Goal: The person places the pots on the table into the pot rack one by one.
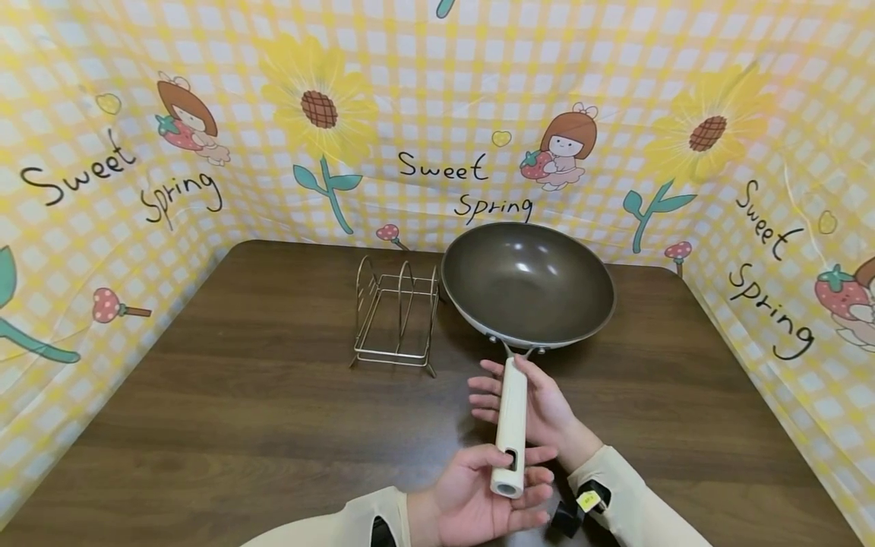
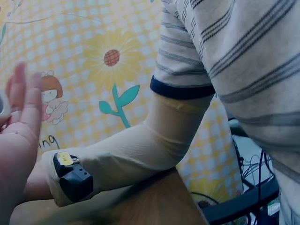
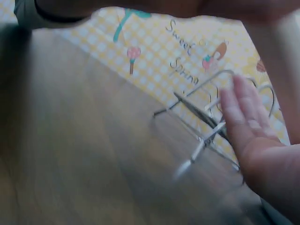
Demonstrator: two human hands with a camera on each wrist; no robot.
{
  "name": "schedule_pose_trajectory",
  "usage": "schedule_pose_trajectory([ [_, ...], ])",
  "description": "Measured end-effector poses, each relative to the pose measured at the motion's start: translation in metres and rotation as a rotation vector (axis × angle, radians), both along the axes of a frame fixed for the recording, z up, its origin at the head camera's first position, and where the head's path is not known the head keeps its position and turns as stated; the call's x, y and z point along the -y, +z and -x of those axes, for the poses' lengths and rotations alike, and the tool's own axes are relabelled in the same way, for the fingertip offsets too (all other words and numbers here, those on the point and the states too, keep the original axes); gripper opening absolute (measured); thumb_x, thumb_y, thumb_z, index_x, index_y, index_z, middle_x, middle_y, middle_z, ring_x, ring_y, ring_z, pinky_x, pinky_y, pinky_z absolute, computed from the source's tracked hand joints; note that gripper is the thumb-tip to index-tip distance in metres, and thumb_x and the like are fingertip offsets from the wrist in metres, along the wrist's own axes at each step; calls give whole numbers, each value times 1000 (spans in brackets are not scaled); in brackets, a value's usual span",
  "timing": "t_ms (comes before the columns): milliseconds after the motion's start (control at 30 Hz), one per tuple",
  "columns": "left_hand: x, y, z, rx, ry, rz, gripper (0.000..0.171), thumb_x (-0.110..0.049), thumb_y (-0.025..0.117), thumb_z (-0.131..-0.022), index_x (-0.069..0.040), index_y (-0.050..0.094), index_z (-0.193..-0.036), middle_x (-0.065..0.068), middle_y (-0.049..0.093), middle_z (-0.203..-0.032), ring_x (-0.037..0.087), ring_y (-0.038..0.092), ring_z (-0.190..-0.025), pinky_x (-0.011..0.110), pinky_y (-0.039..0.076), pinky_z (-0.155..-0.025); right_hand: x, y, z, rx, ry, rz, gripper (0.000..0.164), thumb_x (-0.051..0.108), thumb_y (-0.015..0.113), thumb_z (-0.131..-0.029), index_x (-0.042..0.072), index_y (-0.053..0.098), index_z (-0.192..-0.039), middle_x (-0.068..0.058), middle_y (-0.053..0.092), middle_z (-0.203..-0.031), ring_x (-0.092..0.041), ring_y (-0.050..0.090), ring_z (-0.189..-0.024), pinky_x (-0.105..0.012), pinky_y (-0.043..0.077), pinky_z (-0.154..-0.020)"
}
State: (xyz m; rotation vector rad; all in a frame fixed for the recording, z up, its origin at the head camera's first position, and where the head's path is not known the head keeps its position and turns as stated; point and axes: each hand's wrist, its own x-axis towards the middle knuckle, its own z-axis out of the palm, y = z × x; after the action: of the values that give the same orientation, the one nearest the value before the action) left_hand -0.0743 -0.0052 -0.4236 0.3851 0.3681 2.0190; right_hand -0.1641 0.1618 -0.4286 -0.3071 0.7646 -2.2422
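A wok [image 1: 526, 285] with a dark inner surface and a pale handle [image 1: 511, 410] is at the back right, its handle pointing towards me. At the handle's near end, my left hand [image 1: 478, 490] holds it, with the thumb over the top by the hanging hole and the fingers stretched out beneath. Further up, my right hand [image 1: 547, 406] supports the handle from below. Its fingers [image 3: 243, 105] are straight and spread past the handle, and the thumb touches near the top. The left fingers [image 2: 32, 101] look straight in the left wrist view.
Left of the wok, a wire rack [image 1: 393, 353] with upright loops stands on the brown wooden table [image 1: 273, 410]. Yellow checked cloth [image 1: 437, 106] walls the table at the back and both sides. A small black camera [image 1: 566, 519] sits on the right wrist.
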Motion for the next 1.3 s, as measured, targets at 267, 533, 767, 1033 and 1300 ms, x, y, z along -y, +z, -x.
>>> schedule_pose_trajectory([
  [267,-6,2,0,168,-16,-60,35,-15,67,-79,-11,57,-112,-5,51,-91,0,48,-76,7,40,-71,3,5,-3,166,-143,148,32,19,28,-109,2,53,-117,-13,64,-102,-21,69,-84,-35,56,-90],
  [533,-10,4,2,157,-60,-149,24,-15,67,-82,-16,53,-101,-8,41,-78,0,30,-61,8,20,-57,3,2,-3,167,-24,275,33,21,27,-109,5,55,-112,-8,59,-92,-17,63,-80,-31,56,-83],
  [767,-9,4,2,154,-65,-139,23,-13,64,-80,-16,53,-99,-8,41,-75,1,29,-59,10,17,-54,5,3,-4,149,11,311,28,19,25,-108,6,49,-109,-4,52,-84,-14,54,-74,-29,52,-75],
  [1033,-8,3,2,109,-55,-98,22,-15,62,-80,-18,51,-99,-10,41,-74,0,33,-59,9,18,-53,6,13,-5,184,-51,141,30,17,22,-109,7,50,-101,-2,51,-79,-11,52,-68,-26,51,-68],
  [1300,-7,1,1,71,-31,-45,24,-18,63,-81,-19,49,-100,-11,40,-76,1,34,-62,11,19,-56,5,22,-6,111,-92,-101,31,13,24,-110,8,52,-97,0,55,-79,-10,56,-68,-26,53,-70],
])
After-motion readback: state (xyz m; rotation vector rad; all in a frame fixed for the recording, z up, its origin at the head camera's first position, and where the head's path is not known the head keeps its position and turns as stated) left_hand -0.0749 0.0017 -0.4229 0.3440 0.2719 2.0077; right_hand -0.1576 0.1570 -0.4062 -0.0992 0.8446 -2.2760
